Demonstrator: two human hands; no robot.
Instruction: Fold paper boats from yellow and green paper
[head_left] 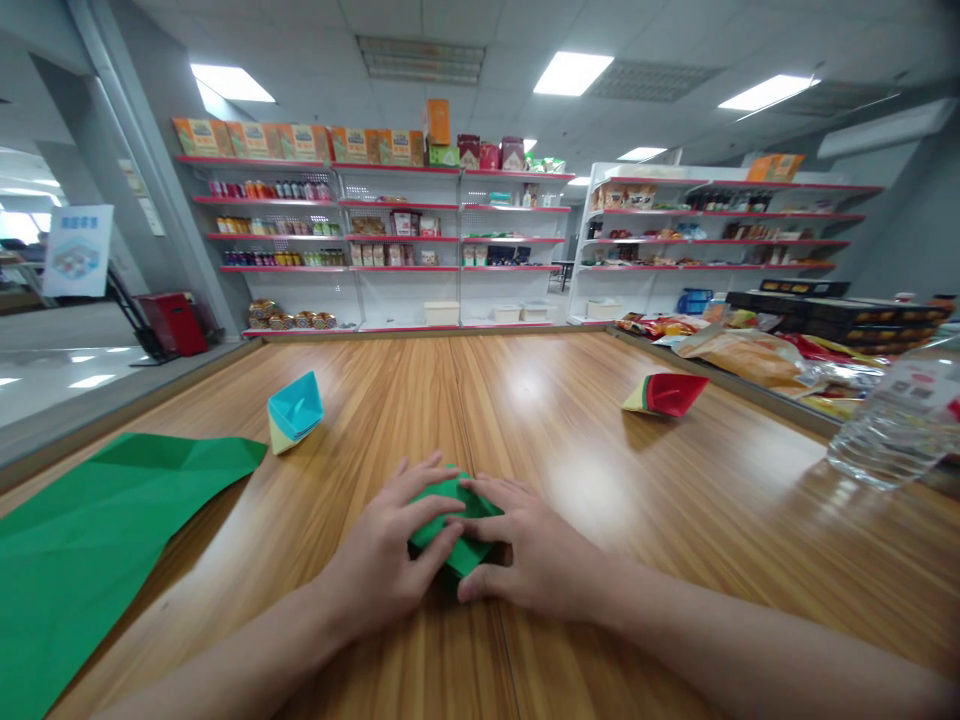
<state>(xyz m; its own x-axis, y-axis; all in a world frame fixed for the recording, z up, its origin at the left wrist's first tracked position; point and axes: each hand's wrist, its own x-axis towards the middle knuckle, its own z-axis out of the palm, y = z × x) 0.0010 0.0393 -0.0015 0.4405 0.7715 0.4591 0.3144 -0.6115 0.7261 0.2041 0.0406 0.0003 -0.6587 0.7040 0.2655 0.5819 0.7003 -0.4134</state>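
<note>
A small piece of folded green paper (469, 555) lies on the wooden table in front of me, partly covered by my fingers. My left hand (397, 540) holds its left side, with fingers curved over the top and the thumb near its front. On the right side, my right hand (532, 545) grips the same paper, its fingers over the upper part and its thumb at the lower corner. Both hands' fingertips nearly meet over the middle. Farther off stand a blue-and-yellow folded paper piece (298, 410) at left and a red-and-yellow folded paper piece (667, 395) at right.
A large creased green sheet (97, 520) lies at the left of the table (637, 600). At the right are a clear plastic bottle (892, 420), snack bags (750, 355) and stacked black boxes (847, 315). Stocked shelves (397, 255) stand behind the table.
</note>
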